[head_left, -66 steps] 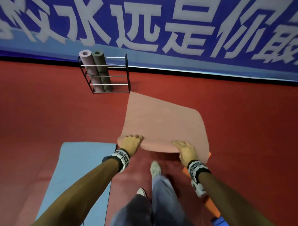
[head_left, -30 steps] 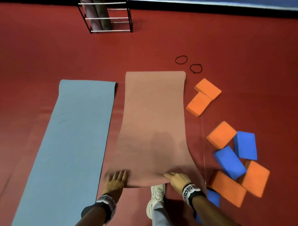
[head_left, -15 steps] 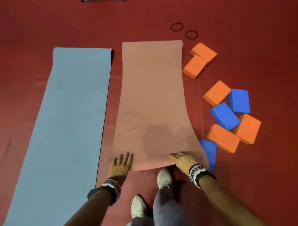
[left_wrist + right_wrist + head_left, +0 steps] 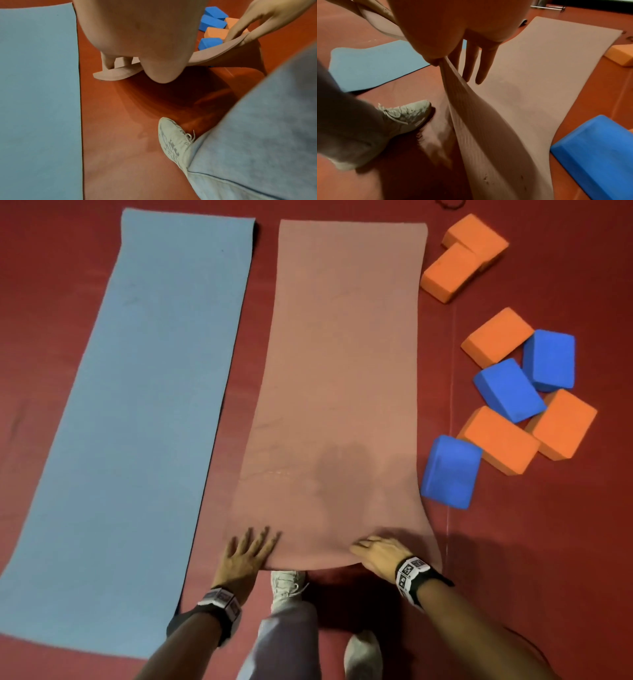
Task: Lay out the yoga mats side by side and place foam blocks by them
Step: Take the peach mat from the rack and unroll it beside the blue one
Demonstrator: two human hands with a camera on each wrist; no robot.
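Observation:
A pink yoga mat [image 4: 342,371] lies unrolled on the red floor, right of a flat light-blue mat [image 4: 137,405] and parallel to it. Its near edge [image 4: 113,75] is lifted off the floor. My left hand [image 4: 251,553] holds the near left corner with its fingers spread on top. My right hand [image 4: 376,553] pinches the near right part of that edge, thumb under and fingers [image 4: 479,67] stretched over the mat [image 4: 530,81]. Several orange and blue foam blocks lie loose to the right of the pink mat, the nearest a blue block [image 4: 450,470].
Two orange blocks [image 4: 455,268] sit by the pink mat's far right corner. A mixed pile [image 4: 513,392] lies further right. My white shoe [image 4: 286,587] and grey trouser leg stand just behind the lifted edge. Bare red floor surrounds both mats.
The pink mat hung in the air between my hands; now it lies stretched out beside the blue one. I have drawn its near end back, and the rack has left the view.

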